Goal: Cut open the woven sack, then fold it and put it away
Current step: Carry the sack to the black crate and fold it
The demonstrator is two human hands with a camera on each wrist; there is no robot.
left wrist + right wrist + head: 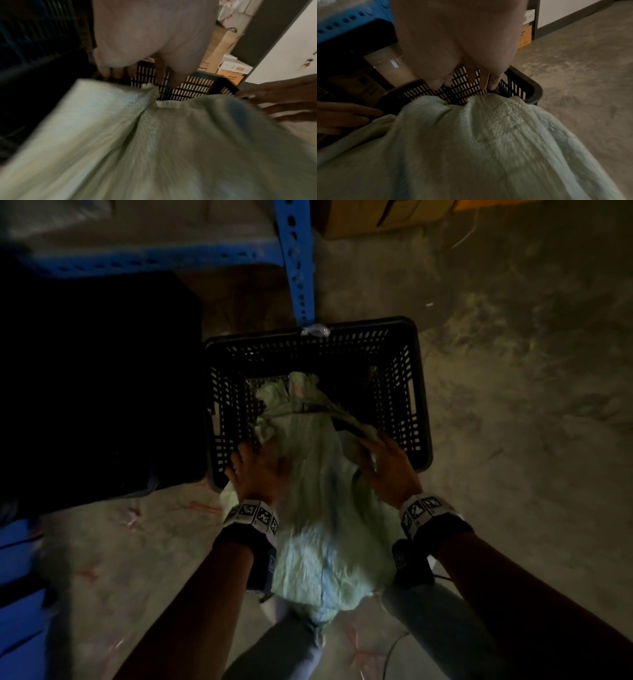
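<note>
A pale green woven sack point(318, 508) hangs crumpled over the near rim of a black perforated basket point(359, 325), its bunched top end lying inside. My left hand point(250, 470) rests on the sack's left side at the basket's near-left corner, fingers straight. On the sack's right side, over a loose fold, lies my right hand point(383, 467) with spread fingers. In the left wrist view the left hand point(120, 70) hovers just over the sack point(154, 148) and the basket point(188, 88). In the right wrist view the right hand point(471, 81) points down at the sack point(488, 142), gripping nothing.
A blue perforated shelf post point(298, 268) rises just behind the basket. A large dark box point(96, 378) stands close on the left. Cardboard boxes point(376, 217) sit further back. Bare concrete floor point(513, 405) stretches to the right. My legs are under the sack.
</note>
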